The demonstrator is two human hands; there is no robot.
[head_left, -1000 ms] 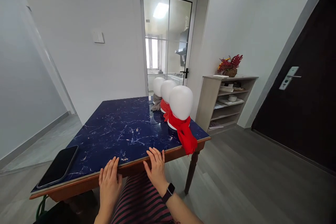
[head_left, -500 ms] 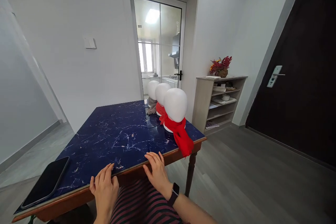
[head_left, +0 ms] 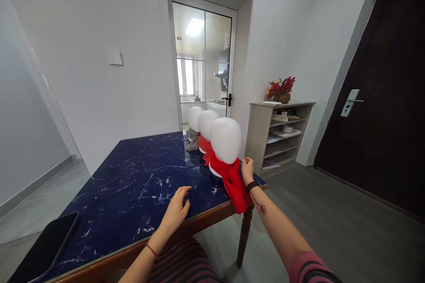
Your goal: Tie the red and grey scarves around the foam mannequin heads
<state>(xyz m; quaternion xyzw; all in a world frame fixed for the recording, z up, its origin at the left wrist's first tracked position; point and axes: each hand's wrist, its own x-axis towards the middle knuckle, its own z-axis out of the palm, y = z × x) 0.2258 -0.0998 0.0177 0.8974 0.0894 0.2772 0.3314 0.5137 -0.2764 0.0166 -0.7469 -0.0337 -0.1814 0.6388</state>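
The unclenched left hand [head_left: 176, 208] is at the table's [head_left: 133, 185] near edge, the right hand [head_left: 247, 171] (grip unclear) beside the red scarf [head_left: 235, 188].

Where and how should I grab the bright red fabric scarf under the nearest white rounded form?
Probably the loose end of the red scarf, pinched from the near side: it hangs over the edge of the blue marbled table, while the rest bunches beneath the white form.
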